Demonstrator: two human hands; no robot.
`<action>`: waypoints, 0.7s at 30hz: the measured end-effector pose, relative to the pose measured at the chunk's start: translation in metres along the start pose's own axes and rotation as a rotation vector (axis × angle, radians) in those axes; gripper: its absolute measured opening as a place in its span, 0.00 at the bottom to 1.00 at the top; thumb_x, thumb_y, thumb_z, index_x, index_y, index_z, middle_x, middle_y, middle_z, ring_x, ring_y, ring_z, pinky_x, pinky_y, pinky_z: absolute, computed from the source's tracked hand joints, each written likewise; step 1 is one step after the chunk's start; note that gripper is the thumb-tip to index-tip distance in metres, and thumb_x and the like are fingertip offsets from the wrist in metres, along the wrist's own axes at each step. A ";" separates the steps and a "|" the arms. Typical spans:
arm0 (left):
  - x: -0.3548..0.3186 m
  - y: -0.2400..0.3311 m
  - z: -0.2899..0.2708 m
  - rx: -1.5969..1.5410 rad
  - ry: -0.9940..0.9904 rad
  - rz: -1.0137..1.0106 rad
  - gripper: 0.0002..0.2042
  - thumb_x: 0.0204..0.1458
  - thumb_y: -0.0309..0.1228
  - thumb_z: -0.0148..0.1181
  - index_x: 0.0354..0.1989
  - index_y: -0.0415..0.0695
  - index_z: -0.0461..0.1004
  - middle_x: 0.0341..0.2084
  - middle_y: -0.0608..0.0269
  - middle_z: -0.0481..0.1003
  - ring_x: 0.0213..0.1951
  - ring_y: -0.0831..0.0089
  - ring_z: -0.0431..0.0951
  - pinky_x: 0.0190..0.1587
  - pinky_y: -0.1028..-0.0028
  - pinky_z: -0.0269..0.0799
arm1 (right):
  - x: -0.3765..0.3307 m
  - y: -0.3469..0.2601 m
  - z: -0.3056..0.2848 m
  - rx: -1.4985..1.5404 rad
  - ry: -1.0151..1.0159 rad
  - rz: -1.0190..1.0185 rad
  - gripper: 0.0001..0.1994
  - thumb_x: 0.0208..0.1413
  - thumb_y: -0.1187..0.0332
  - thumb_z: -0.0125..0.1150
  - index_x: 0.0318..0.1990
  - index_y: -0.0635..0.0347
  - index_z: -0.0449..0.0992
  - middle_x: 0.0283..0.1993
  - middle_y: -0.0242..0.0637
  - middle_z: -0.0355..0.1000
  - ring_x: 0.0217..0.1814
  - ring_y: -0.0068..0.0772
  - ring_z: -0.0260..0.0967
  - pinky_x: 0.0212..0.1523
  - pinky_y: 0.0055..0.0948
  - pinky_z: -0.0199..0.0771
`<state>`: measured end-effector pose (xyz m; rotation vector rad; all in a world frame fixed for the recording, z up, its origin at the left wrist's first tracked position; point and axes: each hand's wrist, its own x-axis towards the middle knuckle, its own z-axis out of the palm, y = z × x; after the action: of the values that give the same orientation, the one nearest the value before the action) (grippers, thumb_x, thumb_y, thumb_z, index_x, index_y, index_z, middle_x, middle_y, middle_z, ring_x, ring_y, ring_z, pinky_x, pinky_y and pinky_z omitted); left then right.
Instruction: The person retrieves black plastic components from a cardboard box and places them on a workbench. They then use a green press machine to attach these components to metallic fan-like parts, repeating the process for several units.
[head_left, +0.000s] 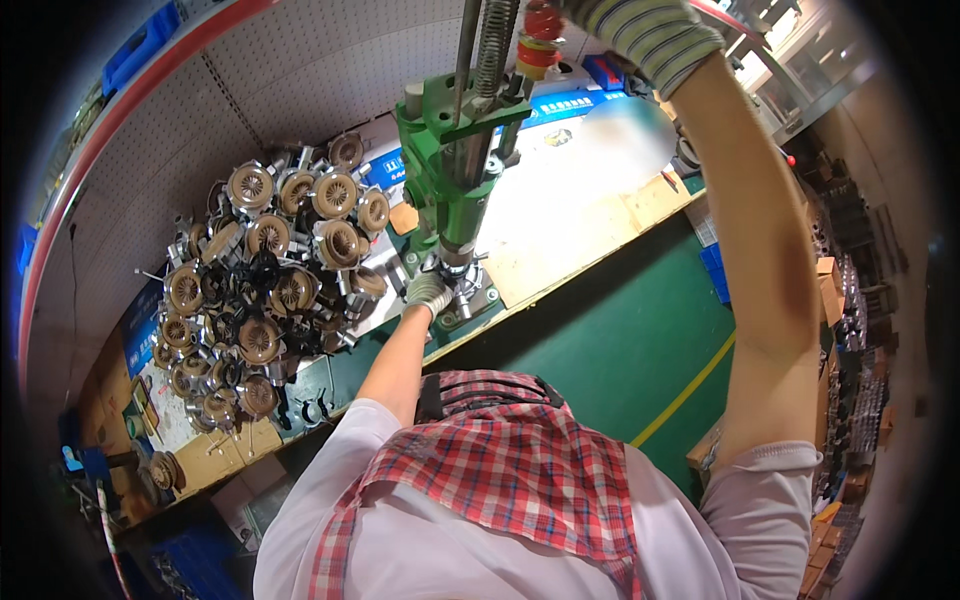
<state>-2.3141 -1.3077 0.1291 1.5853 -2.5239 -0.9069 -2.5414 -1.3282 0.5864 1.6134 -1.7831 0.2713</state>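
Observation:
A green arbor press [440, 150] stands on the workbench, its steel ram reaching down to a small silver metal part [466, 285] on the base plate. My left hand [428, 293], in a striped knit glove, is closed on the near left side of that part, right under the ram. Raised high at the upper right is my right hand [650, 38], gloved the same way. Its fingers run to the upper edge of the view, so whether they grip anything is hidden. Left of the press lies a big heap of round metal assemblies [270, 235] with brown finned discs.
Beside the press top stand red and yellow rolls [540, 45]. The wooden bench top [560, 255] runs to the right, brightly lit. Behind is a perforated panel wall [310, 70]. Below lies a green floor [590, 320] with a yellow line; boxes [832, 290] line the right.

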 end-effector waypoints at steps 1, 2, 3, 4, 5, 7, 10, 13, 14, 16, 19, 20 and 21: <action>0.003 -0.020 0.010 -0.048 0.183 0.014 0.19 0.43 0.29 0.52 0.46 0.37 0.71 0.38 0.43 0.76 0.44 0.50 0.75 0.48 0.61 0.71 | 0.005 -0.006 0.007 0.057 0.053 -0.006 0.14 0.50 0.65 0.64 0.45 0.56 0.75 0.36 0.36 0.73 0.37 0.33 0.72 0.38 0.32 0.73; 0.000 -0.024 0.012 -0.021 0.223 0.043 0.21 0.43 0.29 0.52 0.50 0.38 0.69 0.40 0.43 0.76 0.45 0.50 0.75 0.49 0.62 0.70 | 0.006 -0.008 0.014 0.093 0.114 -0.011 0.14 0.51 0.66 0.63 0.45 0.56 0.75 0.36 0.36 0.73 0.37 0.32 0.72 0.38 0.32 0.73; 0.001 -0.026 0.014 0.004 0.264 0.076 0.24 0.44 0.29 0.52 0.53 0.38 0.66 0.42 0.44 0.76 0.46 0.51 0.74 0.49 0.63 0.70 | 0.004 -0.009 0.018 0.125 0.204 -0.024 0.14 0.51 0.67 0.63 0.45 0.56 0.75 0.37 0.36 0.73 0.38 0.32 0.72 0.38 0.32 0.73; -0.001 -0.021 0.005 -0.002 0.120 0.035 0.28 0.44 0.29 0.53 0.58 0.38 0.61 0.45 0.45 0.75 0.47 0.51 0.73 0.51 0.65 0.69 | -0.006 -0.008 0.021 0.153 0.298 -0.031 0.13 0.51 0.68 0.63 0.45 0.56 0.75 0.37 0.35 0.73 0.38 0.31 0.72 0.38 0.31 0.73; -0.002 -0.014 -0.005 0.013 -0.049 -0.016 0.28 0.55 0.43 0.46 0.63 0.43 0.61 0.59 0.51 0.66 0.56 0.53 0.68 0.58 0.60 0.63 | -0.015 -0.006 0.020 0.171 0.437 -0.062 0.13 0.52 0.68 0.63 0.45 0.56 0.75 0.38 0.35 0.73 0.39 0.31 0.72 0.38 0.31 0.73; -0.006 -0.021 -0.009 0.212 -0.020 0.097 0.27 0.55 0.42 0.46 0.62 0.43 0.61 0.60 0.52 0.65 0.57 0.54 0.67 0.58 0.61 0.63 | -0.045 -0.017 0.018 0.293 0.658 -0.103 0.12 0.52 0.70 0.62 0.45 0.57 0.75 0.39 0.35 0.74 0.39 0.30 0.72 0.39 0.31 0.73; -0.010 -0.003 -0.024 0.097 -0.114 -0.037 0.26 0.53 0.39 0.48 0.60 0.44 0.63 0.57 0.51 0.68 0.57 0.55 0.68 0.57 0.64 0.64 | -0.119 -0.040 0.036 0.924 0.250 -0.015 0.15 0.52 0.70 0.64 0.47 0.58 0.75 0.41 0.36 0.73 0.41 0.28 0.72 0.38 0.28 0.74; -0.003 -0.011 -0.017 0.105 -0.118 -0.051 0.21 0.49 0.38 0.52 0.52 0.44 0.72 0.46 0.50 0.76 0.52 0.55 0.72 0.56 0.63 0.66 | -0.142 -0.063 0.038 1.410 -0.211 0.026 0.24 0.47 0.59 0.71 0.51 0.60 0.75 0.44 0.37 0.71 0.39 0.26 0.71 0.39 0.26 0.75; -0.003 -0.012 -0.016 0.103 -0.100 -0.029 0.20 0.49 0.39 0.53 0.50 0.44 0.74 0.44 0.49 0.76 0.52 0.54 0.73 0.56 0.62 0.66 | -0.140 -0.063 0.040 1.328 -0.298 -0.030 0.26 0.46 0.60 0.71 0.52 0.59 0.74 0.44 0.36 0.71 0.40 0.27 0.70 0.40 0.26 0.74; -0.002 -0.014 -0.015 0.113 -0.168 -0.070 0.21 0.48 0.39 0.53 0.50 0.45 0.73 0.45 0.50 0.76 0.50 0.53 0.73 0.54 0.61 0.68 | -0.140 -0.067 0.049 1.340 -0.359 -0.057 0.23 0.49 0.62 0.70 0.53 0.54 0.74 0.42 0.39 0.71 0.44 0.32 0.72 0.42 0.29 0.75; 0.004 -0.025 0.002 0.071 -0.065 -0.032 0.24 0.48 0.38 0.53 0.55 0.45 0.68 0.48 0.50 0.74 0.51 0.52 0.73 0.54 0.60 0.68 | -0.136 -0.071 0.058 1.339 -0.370 -0.088 0.20 0.50 0.60 0.68 0.50 0.55 0.76 0.43 0.38 0.73 0.45 0.35 0.73 0.46 0.33 0.74; 0.008 -0.026 0.006 0.047 -0.086 -0.036 0.26 0.48 0.37 0.53 0.59 0.45 0.63 0.50 0.50 0.73 0.51 0.52 0.73 0.54 0.60 0.68 | -0.137 -0.070 0.062 1.337 -0.353 -0.098 0.19 0.50 0.60 0.68 0.49 0.55 0.77 0.43 0.38 0.74 0.45 0.36 0.73 0.47 0.34 0.73; 0.011 -0.034 0.012 0.062 -0.043 -0.003 0.26 0.48 0.37 0.53 0.59 0.45 0.64 0.50 0.50 0.73 0.51 0.52 0.73 0.54 0.60 0.68 | -0.135 -0.072 0.064 1.353 -0.356 -0.095 0.18 0.50 0.60 0.68 0.48 0.55 0.77 0.43 0.38 0.74 0.45 0.37 0.73 0.47 0.34 0.73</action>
<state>-2.2954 -1.3215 0.1000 1.6045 -2.6035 -0.8804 -2.5004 -1.2735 0.4349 2.7484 -1.8182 1.4470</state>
